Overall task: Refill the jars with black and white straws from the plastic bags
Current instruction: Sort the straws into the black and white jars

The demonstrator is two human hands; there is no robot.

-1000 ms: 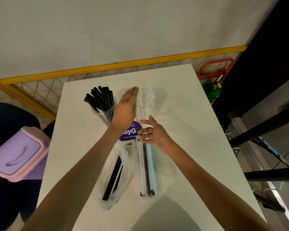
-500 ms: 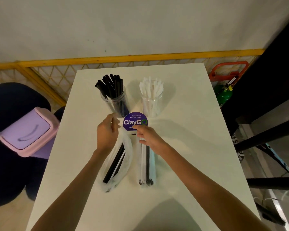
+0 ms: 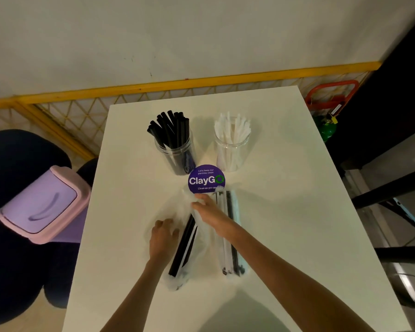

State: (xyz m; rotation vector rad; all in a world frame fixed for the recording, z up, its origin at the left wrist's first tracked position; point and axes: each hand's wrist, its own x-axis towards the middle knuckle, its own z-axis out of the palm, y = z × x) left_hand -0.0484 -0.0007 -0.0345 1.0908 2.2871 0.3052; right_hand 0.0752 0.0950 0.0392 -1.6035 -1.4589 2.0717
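Observation:
Two clear jars stand at the back of the white table (image 3: 285, 212): the left jar (image 3: 175, 152) holds black straws, the right jar (image 3: 231, 147) holds white straws. Nearer me lie two clear plastic bags. The left bag (image 3: 177, 264) contains black straws and some white ones; the right bag (image 3: 233, 259) contains white and black straws. My left hand (image 3: 162, 238) rests with curled fingers on the left bag's plastic. My right hand (image 3: 210, 213) reaches across to the left bag's open top and pinches the plastic there.
A round purple "ClayGo" sticker (image 3: 206, 179) sits between the jars and the bags. A purple and pink bin (image 3: 42, 204) stands left of the table by a dark chair. A yellow railing (image 3: 177, 83) runs behind; dark metal bars (image 3: 391, 188) cross at the right.
Both hands have drawn back from the jars and the sticker to the left bag. My left hand has slid down onto its side, my right hand has moved to its opening.

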